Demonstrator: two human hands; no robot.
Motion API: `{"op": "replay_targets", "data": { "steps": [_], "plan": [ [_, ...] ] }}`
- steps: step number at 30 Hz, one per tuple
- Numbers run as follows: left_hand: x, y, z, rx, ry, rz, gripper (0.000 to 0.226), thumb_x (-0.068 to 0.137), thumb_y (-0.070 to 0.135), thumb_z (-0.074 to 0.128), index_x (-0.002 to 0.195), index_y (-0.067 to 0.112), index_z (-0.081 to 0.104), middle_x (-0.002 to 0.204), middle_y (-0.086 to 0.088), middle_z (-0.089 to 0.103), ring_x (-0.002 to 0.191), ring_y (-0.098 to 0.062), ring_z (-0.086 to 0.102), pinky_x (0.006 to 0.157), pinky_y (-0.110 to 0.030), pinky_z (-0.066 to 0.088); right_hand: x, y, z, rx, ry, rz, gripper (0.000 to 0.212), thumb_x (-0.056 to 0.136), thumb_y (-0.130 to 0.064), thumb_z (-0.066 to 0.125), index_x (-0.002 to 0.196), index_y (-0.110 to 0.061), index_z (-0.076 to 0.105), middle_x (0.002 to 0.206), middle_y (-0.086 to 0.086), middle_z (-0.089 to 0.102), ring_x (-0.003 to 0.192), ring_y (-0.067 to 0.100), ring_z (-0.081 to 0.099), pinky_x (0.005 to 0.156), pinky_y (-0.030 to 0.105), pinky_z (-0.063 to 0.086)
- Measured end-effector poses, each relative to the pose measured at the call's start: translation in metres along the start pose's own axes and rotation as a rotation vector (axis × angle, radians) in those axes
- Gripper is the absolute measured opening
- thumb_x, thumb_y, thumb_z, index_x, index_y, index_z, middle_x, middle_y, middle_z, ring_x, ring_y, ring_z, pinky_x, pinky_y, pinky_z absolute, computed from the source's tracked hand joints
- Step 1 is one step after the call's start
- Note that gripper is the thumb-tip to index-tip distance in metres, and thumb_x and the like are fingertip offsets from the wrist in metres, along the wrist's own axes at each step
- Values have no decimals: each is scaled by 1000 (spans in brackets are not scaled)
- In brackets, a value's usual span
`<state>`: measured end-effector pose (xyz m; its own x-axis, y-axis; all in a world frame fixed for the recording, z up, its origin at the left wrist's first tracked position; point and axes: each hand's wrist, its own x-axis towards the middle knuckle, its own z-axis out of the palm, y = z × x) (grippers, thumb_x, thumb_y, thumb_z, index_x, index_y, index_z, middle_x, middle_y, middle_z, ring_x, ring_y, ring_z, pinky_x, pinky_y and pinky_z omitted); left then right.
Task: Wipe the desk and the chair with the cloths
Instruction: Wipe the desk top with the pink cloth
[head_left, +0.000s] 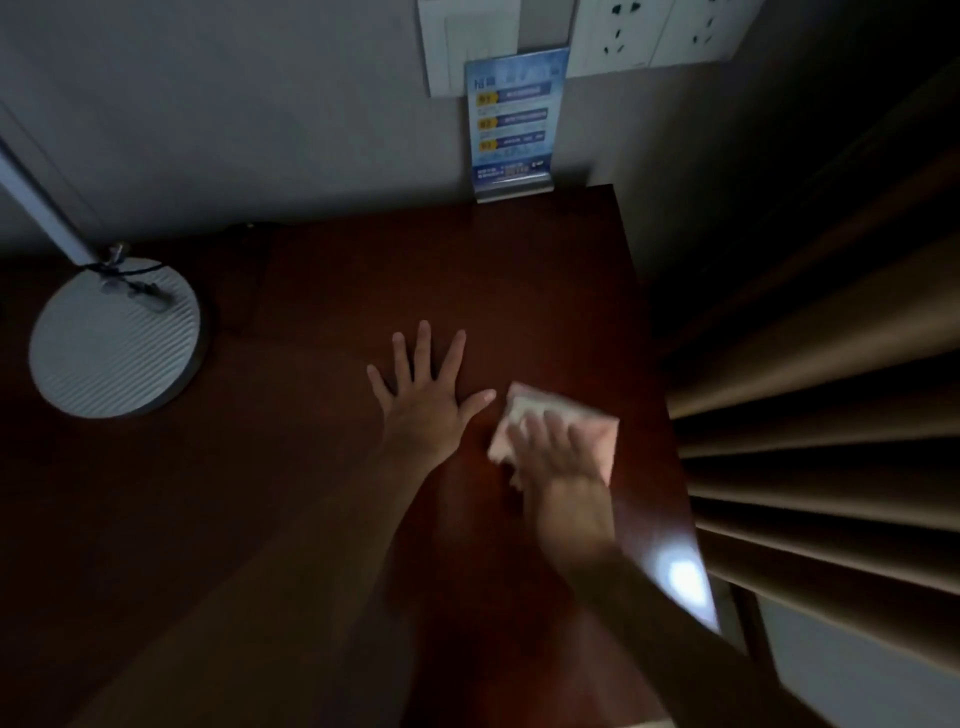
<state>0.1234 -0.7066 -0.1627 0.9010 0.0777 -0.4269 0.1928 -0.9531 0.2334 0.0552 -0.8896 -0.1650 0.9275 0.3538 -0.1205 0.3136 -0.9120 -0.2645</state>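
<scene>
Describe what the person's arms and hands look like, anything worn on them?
Both forearms are bare as far as the frame shows: no sleeves, watch, rings or gloves visible. The left hand shows clearly; the right hand is motion-blurred, and the dim light hides fine detail.

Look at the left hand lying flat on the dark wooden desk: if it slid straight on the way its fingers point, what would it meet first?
The left hand points toward the wall. The bare dark reddish-brown wooden desk lies ahead, so probably the grey wall, left of the blue printed sign in its metal stand; depth is unclear.
</scene>
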Motion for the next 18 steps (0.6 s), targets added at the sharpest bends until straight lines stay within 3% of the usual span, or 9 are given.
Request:
{"op": "replay_targets", "data": {
  "steps": [4,9,12,15,18],
  "plan": [
    [-10,9,-10,-4,-9,-12,75,96,61,35,154,35,-4,163,-7,-19,148,-30,-20,117,-61,-3,-35,16,-4,9,-77,-147,49,86,-25,50,134,-18,57,140,5,53,135,26,43,110,45,30],
    [-53,-17,-7,10,-32,54,71,98,51,42,155,34,2,164,-1,-11,150,-22,-14,120,-54,1,38,46,-27,70,44,112,42,95,-17,54,137,-18,53,145,11,47,140,28,36,117,43,23],
    [-87,-46,8,-1,-2,7,66,100,52,35,155,34,6,165,1,-9,151,-19,-13,120,-52,1,45,19,-24,111,105,198,42,94,-12,53,136,-13,54,144,13,48,140,29,35,117,44,20],
    [-116,-72,21,37,98,-2,60,101,53,30,155,36,10,165,3,-4,151,-16,-8,120,-48,4,-1,-47,3,112,80,33,44,88,-13,51,131,-8,58,139,17,52,131,36,46,113,49,27],
    [-134,-94,24,21,107,-19,59,101,50,31,155,35,14,165,2,-2,152,-16,-5,119,-45,5,-56,-106,26,89,-81,-247,50,83,-24,41,126,-14,63,135,9,57,128,33,51,108,47,26]
  ]
}}
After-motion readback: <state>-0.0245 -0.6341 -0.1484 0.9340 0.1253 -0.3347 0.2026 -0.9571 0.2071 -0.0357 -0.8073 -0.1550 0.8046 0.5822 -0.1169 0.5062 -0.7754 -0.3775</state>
